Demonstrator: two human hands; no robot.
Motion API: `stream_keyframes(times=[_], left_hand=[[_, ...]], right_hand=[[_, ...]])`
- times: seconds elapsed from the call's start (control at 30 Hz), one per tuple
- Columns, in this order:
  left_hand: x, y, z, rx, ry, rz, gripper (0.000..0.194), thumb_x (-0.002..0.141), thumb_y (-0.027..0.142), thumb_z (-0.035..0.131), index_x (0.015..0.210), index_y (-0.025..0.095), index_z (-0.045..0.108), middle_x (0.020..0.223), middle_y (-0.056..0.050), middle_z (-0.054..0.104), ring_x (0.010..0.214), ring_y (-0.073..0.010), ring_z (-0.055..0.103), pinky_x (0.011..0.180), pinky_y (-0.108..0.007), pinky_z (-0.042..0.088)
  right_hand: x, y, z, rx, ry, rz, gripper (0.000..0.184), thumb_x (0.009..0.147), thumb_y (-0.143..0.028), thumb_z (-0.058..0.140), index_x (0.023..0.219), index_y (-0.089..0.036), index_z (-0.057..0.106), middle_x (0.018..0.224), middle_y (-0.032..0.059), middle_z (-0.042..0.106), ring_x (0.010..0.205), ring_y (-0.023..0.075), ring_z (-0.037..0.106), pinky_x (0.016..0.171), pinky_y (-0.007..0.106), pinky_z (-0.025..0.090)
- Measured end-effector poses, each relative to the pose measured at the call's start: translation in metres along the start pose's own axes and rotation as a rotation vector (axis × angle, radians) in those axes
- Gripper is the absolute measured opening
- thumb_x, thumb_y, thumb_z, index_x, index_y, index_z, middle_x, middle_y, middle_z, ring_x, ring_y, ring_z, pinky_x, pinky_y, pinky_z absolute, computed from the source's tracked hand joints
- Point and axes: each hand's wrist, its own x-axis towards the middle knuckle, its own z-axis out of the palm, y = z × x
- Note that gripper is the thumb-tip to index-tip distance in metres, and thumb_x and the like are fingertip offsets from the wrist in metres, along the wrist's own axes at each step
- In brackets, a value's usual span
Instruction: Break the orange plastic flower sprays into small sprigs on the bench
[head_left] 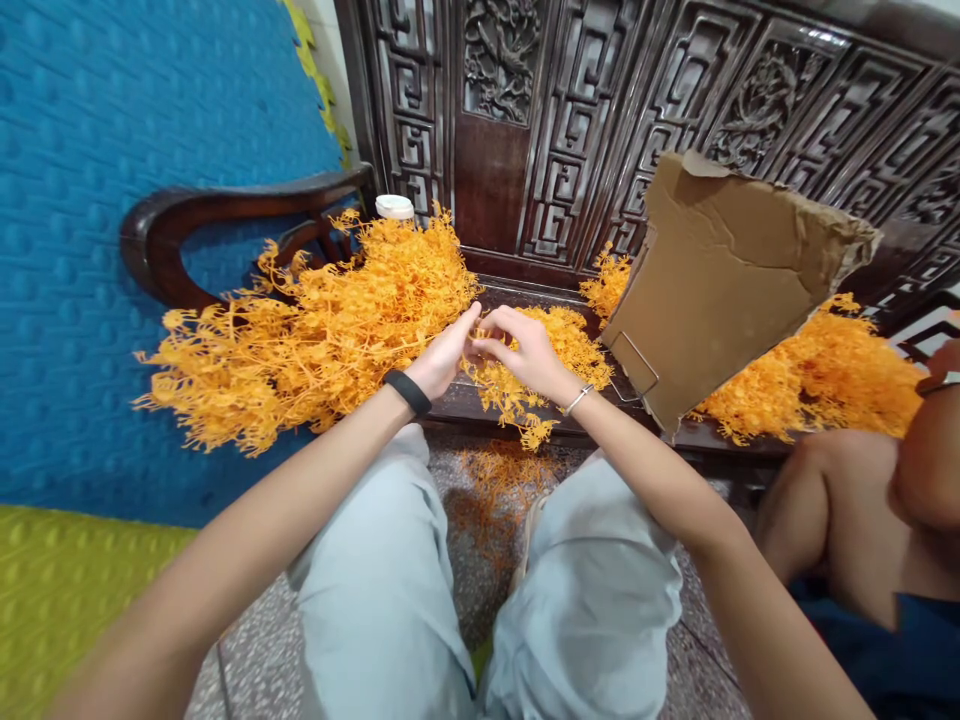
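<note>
My left hand, with a black band on its wrist, is turned edge-on and its fingers are closed. Its fingertips meet those of my right hand, which is curled in a pinch. Between them shows a bit of orange plastic sprig, mostly hidden by the fingers. Just beneath and behind my right hand lies a small heap of orange plastic sprigs on the dark wooden bench. Close by my left hand rises a large pile of orange artificial flower sprigs.
A cardboard sheet stands tilted, with a bent wire at its lower left. Beyond it lie more orange sprigs. A white lid shows behind the left pile. Orange scraps litter the floor. Another person's knee is at right.
</note>
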Motion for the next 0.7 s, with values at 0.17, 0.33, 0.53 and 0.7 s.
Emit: stream_keyframes(times=[0.17,0.33,0.53,0.7], left_hand=[[-0.004,0.006,-0.003,0.142,-0.093,0.105,0.04,0.089,0.036,0.036,0.06,0.014,0.053,0.05,-0.001,0.052,0.043,-0.0087,0.047,0.047,-0.021,0.037],[-0.014,0.013,0.008,0.086,-0.091,0.169,0.04,0.089,0.029,0.038,0.052,0.015,0.044,0.043,0.005,0.033,0.037,-0.0044,0.03,0.04,-0.017,0.027],[-0.01,0.012,0.016,-0.05,-0.087,0.005,0.042,0.09,0.022,0.038,0.048,0.015,0.037,0.044,0.007,0.023,0.036,-0.0027,0.017,0.036,-0.016,0.017],[-0.007,0.012,0.022,-0.118,-0.16,-0.022,0.047,0.091,0.025,0.035,0.045,0.017,0.031,0.041,0.007,0.018,0.035,-0.0031,0.015,0.035,-0.017,0.016]], right_hand=[[0.004,0.002,-0.015,0.446,0.08,0.217,0.023,0.075,-0.033,0.065,0.069,-0.019,0.048,0.062,-0.0034,0.05,0.056,0.0088,0.045,0.057,0.024,0.038],[0.006,0.011,-0.021,0.784,0.132,0.377,0.021,0.072,-0.029,0.067,0.068,-0.018,0.049,0.065,-0.0041,0.051,0.057,0.0065,0.048,0.058,0.022,0.041],[0.008,0.028,-0.021,0.952,0.076,0.564,0.021,0.071,-0.026,0.066,0.068,-0.019,0.046,0.064,-0.005,0.05,0.061,0.007,0.051,0.072,0.026,0.05],[0.01,0.029,-0.024,0.954,0.091,0.48,0.02,0.075,-0.028,0.06,0.07,-0.02,0.042,0.067,-0.0042,0.047,0.063,0.0081,0.05,0.077,0.029,0.049]])
